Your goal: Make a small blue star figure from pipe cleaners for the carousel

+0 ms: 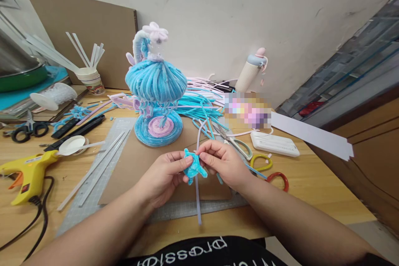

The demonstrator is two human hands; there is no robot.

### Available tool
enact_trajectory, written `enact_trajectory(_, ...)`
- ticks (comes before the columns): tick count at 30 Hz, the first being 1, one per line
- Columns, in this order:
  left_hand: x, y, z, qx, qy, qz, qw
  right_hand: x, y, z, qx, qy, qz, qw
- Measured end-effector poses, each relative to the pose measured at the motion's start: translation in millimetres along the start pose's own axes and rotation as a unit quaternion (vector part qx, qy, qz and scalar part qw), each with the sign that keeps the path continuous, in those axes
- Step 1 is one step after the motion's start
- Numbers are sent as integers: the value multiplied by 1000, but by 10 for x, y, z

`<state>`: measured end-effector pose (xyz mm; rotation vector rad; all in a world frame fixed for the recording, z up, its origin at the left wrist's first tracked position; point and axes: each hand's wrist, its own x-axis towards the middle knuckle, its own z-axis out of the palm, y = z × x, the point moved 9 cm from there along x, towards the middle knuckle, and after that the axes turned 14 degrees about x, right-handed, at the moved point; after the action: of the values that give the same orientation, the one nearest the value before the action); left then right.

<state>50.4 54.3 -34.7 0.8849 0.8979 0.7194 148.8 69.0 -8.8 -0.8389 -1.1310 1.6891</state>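
Note:
My left hand (170, 174) is closed around the edge of a small blue fuzzy pipe-cleaner piece (193, 166) with short stubs sticking out, its thumb flat on the front. A pale lilac pipe cleaner (197, 203) runs past this piece, one end hanging below it and the other rising above. At the piece's upper right edge, my right hand (221, 162) pinches the lilac pipe cleaner; the fingertips partly hide the spot. Behind the hands stands a blue pipe-cleaner jellyfish lamp shape (156, 81) on a round blue and pink coiled base (143, 131).
A cardboard sheet (124, 174) lies on a grey cutting mat (71, 216). To the left are a yellow glue gun (34, 174), black scissors (29, 129) and a paper cup (90, 79). Loose blue pipe cleaners (196, 108), red-and-yellow-handled scissors (279, 178) and a bottle (251, 72) sit right.

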Motion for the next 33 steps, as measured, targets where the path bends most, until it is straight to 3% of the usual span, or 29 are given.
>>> enact_trajectory(11,-16,94,-14,81,-22,16,996,-34,-136,77,-125,-90,-28,988)
enact_trajectory(22,12,21,-32,88,-12,18,996,-55,-148,87,-177,-74,-28,981)
enact_trajectory(27,33,75,-57,155,-35,35,987,-50,-166,86,-158,-92,-52,982)
enact_trajectory(30,33,123,-109,205,-15,54,977,-42,-166,53,-122,-89,-60,987)
enact_trajectory(33,36,130,-140,235,1,59,970,-48,-195,28,-167,-85,-80,979)
